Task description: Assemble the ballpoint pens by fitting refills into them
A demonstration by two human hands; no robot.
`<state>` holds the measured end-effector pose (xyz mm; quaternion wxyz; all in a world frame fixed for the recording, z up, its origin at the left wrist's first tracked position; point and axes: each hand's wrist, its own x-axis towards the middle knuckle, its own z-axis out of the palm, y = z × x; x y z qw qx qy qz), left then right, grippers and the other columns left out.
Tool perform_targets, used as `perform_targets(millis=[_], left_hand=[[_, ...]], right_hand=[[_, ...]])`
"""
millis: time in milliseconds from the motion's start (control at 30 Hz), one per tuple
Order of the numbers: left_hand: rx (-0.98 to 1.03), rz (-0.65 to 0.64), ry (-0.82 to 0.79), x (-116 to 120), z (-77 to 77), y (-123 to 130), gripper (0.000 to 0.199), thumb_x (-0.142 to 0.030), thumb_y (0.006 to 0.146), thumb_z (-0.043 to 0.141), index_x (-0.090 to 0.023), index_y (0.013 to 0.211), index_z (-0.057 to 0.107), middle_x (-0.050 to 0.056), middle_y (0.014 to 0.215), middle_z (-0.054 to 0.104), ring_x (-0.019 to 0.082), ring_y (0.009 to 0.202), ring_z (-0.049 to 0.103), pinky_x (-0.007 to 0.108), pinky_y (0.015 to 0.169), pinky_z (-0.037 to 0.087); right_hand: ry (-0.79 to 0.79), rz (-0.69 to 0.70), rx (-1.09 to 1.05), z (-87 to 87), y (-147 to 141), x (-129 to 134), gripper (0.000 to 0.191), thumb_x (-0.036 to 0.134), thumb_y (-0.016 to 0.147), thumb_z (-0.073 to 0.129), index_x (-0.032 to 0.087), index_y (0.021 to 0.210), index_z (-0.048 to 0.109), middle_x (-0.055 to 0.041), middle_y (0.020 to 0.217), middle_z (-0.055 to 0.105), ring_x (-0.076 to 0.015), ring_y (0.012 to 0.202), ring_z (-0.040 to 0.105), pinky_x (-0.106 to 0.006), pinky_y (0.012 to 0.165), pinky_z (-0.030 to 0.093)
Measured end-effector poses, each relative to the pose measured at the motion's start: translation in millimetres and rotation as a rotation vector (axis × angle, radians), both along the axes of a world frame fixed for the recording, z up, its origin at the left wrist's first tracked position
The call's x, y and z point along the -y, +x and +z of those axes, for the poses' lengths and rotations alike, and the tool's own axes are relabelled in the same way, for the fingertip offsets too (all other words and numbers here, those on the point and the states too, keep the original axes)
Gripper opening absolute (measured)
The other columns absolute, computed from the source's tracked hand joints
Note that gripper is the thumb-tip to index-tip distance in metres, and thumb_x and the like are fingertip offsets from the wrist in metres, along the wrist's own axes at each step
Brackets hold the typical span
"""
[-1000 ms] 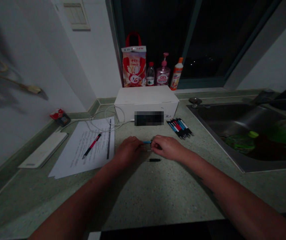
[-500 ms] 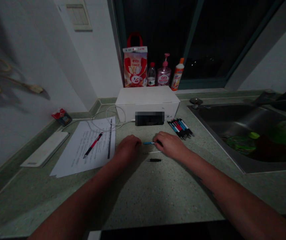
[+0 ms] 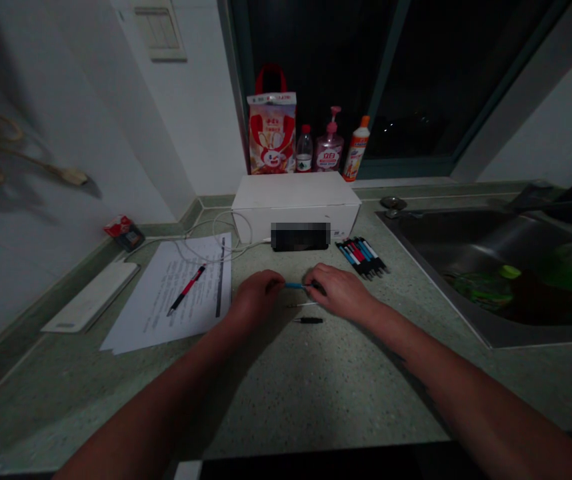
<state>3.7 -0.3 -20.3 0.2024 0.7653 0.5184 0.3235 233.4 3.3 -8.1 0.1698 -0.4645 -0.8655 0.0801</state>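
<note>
A blue pen barrel (image 3: 294, 285) spans the gap between my two hands, just above the countertop. My left hand (image 3: 260, 293) pinches its left end. With closed fingertips, my right hand (image 3: 337, 288) grips the right end, where a dark part shows partly behind the fingers. Below the barrel lies a thin white pen refill (image 3: 306, 305), its right end close to my right fingers. Nearer to me rests a short black pen grip section (image 3: 310, 321) with a pointed tip to the left.
Several pens (image 3: 361, 257) lie side by side right of a dark phone (image 3: 300, 239), which leans on a white box (image 3: 296, 193). A red-and-black pen (image 3: 186, 291) lies on printed sheets (image 3: 141, 327) at left. A metal sink (image 3: 446, 280) is at right.
My right hand has shifted slightly left, toward my left hand. More of the blue barrel's surface shows between them. The loose parts have stayed put.
</note>
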Motion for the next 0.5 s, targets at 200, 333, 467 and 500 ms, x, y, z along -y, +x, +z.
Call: perform_targets(millis=[200,333,467,500], left_hand=[[0.155,0.038,-0.121,1,8.0,2,0.01,-0.024,0.09,0.062,-0.022,0.089,0.071,0.005,0.088,0.078,0.021,0.082,0.071,0.036,0.077,0.056],[0.191,0.024,-0.144,2,10.7,3,0.01,-0.024,0.089,0.063,-0.02,0.085,0.071,0.005,0.085,0.077,0.02,0.079,0.071,0.036,0.076,0.057],[0.227,0.01,-0.165,2,9.3,3,0.008,-0.027,0.087,0.064,-0.021,0.084,0.069,0.003,0.082,0.076,0.019,0.077,0.07,0.034,0.074,0.056],[0.243,0.013,-0.171,2,8.7,3,0.007,-0.027,0.087,0.065,-0.021,0.086,0.068,0.003,0.082,0.075,0.019,0.077,0.069,0.034,0.074,0.056]], right_hand=[[0.003,-0.004,-0.013,1.7,-2,1,0.013,0.021,0.094,0.059,0.02,0.104,0.068,-0.0068,0.101,0.073,-0.0206,0.091,0.066,-0.032,0.078,0.046],[0.035,0.02,0.01,1.9,-2,3,0.016,0.02,0.095,0.056,0.02,0.107,0.067,-0.0074,0.104,0.073,-0.0213,0.094,0.066,-0.033,0.08,0.047],[0.055,0.072,-0.01,2.2,-3,6,0.026,0.018,0.097,0.053,0.022,0.119,0.065,-0.0077,0.112,0.072,-0.0216,0.101,0.066,-0.033,0.084,0.048],[0.057,0.08,-0.014,2.5,-4,6,0.028,0.018,0.096,0.053,0.023,0.121,0.064,-0.0075,0.114,0.072,-0.0215,0.102,0.066,-0.033,0.084,0.048]])
